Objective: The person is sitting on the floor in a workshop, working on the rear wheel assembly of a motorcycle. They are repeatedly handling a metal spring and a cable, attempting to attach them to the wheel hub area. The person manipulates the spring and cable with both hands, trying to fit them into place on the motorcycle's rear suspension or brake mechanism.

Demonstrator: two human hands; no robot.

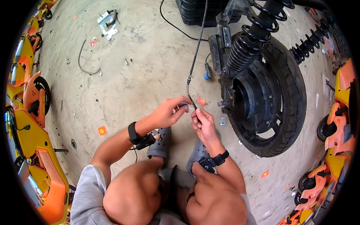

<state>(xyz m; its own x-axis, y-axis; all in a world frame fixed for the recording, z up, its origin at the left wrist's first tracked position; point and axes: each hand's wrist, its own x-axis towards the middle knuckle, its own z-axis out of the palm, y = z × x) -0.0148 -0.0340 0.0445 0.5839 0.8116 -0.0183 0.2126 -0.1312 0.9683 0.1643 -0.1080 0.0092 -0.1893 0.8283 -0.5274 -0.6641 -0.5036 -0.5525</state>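
A black cable [196, 48] hangs down from the top, with a bare coil spring [187, 90] around its lower part. My right hand [204, 123] pinches the dark lower end of this cable between thumb and fingers. Just to the left, my left hand [169, 112] has its thumb and index finger bent together, the index fingertip against the cable below the spring. Something small may sit between those left fingers, but I cannot make it out. To the right stands a black wheel [288, 101] with its tyre, below a thick shock absorber [243, 50].
A blue-tipped connector [207, 75] hangs beside the wheel mount. A metal bracket [108, 26] and a short black hose [79, 56] lie on the concrete floor [123, 86]. Yellow and orange vehicles [37, 150] line the left side, others [339, 123] the right. A black crate [195, 13] stands at the back.
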